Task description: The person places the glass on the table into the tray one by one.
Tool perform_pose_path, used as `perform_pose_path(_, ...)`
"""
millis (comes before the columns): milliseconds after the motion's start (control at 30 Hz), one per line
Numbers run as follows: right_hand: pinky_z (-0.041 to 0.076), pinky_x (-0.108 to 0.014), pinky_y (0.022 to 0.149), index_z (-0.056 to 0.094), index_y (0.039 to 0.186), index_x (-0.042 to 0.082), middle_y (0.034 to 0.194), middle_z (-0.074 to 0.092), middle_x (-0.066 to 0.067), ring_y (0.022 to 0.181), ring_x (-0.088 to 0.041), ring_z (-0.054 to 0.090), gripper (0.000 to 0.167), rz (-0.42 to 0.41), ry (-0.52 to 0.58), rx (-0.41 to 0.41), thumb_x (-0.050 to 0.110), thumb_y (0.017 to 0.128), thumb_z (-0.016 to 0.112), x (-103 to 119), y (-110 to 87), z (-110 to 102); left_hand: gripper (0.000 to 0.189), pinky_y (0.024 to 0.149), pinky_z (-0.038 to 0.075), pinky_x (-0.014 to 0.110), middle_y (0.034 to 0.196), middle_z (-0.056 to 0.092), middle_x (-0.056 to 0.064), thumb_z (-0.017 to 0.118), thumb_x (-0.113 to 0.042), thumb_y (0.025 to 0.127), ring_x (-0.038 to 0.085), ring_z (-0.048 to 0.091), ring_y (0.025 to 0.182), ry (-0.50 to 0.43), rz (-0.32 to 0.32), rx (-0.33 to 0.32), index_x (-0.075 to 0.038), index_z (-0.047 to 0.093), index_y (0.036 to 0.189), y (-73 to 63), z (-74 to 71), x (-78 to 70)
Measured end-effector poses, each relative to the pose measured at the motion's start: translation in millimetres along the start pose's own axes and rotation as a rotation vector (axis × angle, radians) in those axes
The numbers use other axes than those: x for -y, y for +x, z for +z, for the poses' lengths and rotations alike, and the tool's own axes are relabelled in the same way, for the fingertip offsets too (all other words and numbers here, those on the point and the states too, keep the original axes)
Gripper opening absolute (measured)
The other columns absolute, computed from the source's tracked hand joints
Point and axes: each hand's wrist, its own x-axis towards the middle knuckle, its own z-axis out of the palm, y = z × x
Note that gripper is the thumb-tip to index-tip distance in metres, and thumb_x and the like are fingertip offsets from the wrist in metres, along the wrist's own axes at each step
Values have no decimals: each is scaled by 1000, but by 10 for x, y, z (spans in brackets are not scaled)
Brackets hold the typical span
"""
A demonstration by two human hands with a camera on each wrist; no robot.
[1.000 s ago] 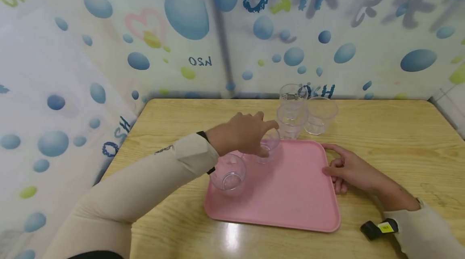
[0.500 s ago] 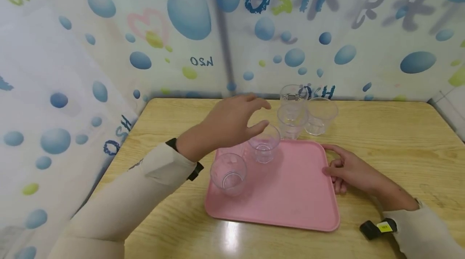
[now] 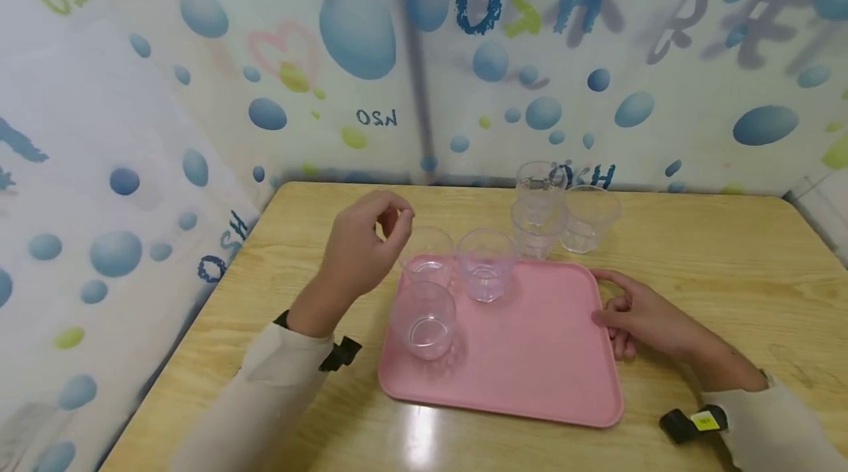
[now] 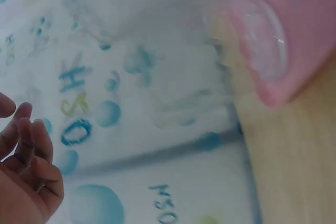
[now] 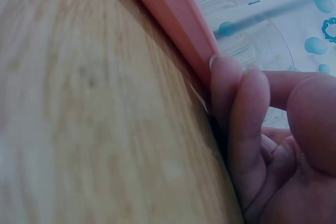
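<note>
A pink tray (image 3: 536, 354) lies on the wooden table with three clear plastic cups on its left part. One cup (image 3: 486, 266) stands by the back edge, another cup (image 3: 430, 269) at the back left corner, and a third cup (image 3: 424, 321) in front of that. My left hand (image 3: 361, 247) is raised beside the back left cup, fingers loosely bent and holding nothing, as the left wrist view also shows. At the tray's right edge, my right hand (image 3: 639, 314) grips the rim, thumb on the rim and the other fingers bent against the side.
Behind the tray, three more clear cups stand close together on the table: a rear cup (image 3: 539, 177), a front cup (image 3: 539, 229) and a right cup (image 3: 589, 218). A wall (image 3: 437, 89) with blue dots and letters rises at the table's back edge.
My left hand has let go of the cup at the tray's back edge, lifted off and moved left past the tray's corner. My right hand has kept its place on the rim.
</note>
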Motion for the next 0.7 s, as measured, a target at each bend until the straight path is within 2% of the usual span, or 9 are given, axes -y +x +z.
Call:
perform_pose_path(133, 56, -36, 47, 5, 158, 3, 73, 64, -8, 50, -14, 62, 80, 11, -9, -5, 15, 101, 59, -17, 15, 7, 11, 62, 46, 30, 71, 59, 4, 60, -14, 97, 14, 54, 66, -32, -112, -48, -7, 68, 92, -111, 24, 264)
perform_pose_path(233, 56, -38, 47, 6, 158, 3, 74, 64, -8, 50, -14, 62, 81, 20, -20, -15, 16, 100, 61, -38, 21, 8, 15, 60, 46, 32, 73, 61, 4, 58, -18, 99, 16, 53, 63, -10, -191, -7, -9, 69, 94, -152, 76, 433)
perform_pose_path(333, 56, -38, 47, 5, 158, 3, 74, 64, -8, 50, -14, 62, 82, 25, -22, -18, 16, 100, 61, -55, 12, 0, 18, 55, 45, 32, 76, 63, 2, 55, -25, 101, 16, 51, 57, 46, -284, 136, -14, 69, 101, -174, 130, 551)
perform_pose_path(467, 56, -37, 48, 5, 158, 3, 75, 64, -8, 51, -14, 62, 82, 29, -20, -14, 17, 100, 61, -54, 2, -7, 24, 50, 43, 31, 81, 65, 2, 51, -32, 103, 17, 51, 53, 99, -407, 422, -18, 64, 116, -197, 197, 667)
perform_pose_path(533, 56, -37, 48, 5, 158, 3, 75, 65, -8, 51, -14, 63, 82, 28, -21, -12, 17, 100, 61, -50, 4, -6, 29, 52, 45, 32, 84, 66, 3, 51, -37, 103, 18, 54, 55, 113, -456, 561, -19, 60, 124, -221, 238, 718)
perform_pose_path(633, 56, -37, 48, 5, 158, 4, 76, 65, -8, 51, -14, 63, 82, 27, -20, -12, 17, 100, 61, -43, 12, -1, 45, 68, 54, 40, 99, 71, 8, 49, -44, 102, 21, 66, 76, 106, -478, 717, -20, 52, 140, -277, 290, 778)
perform_pose_path(700, 56, -37, 48, 6, 158, 4, 76, 64, -8, 51, -14, 63, 82, 26, -20, -10, 17, 100, 61, -41, 21, 1, 56, 87, 54, 45, 120, 69, 11, 49, -46, 102, 23, 68, 100, 76, -462, 789, -20, 41, 151, -319, 313, 806)
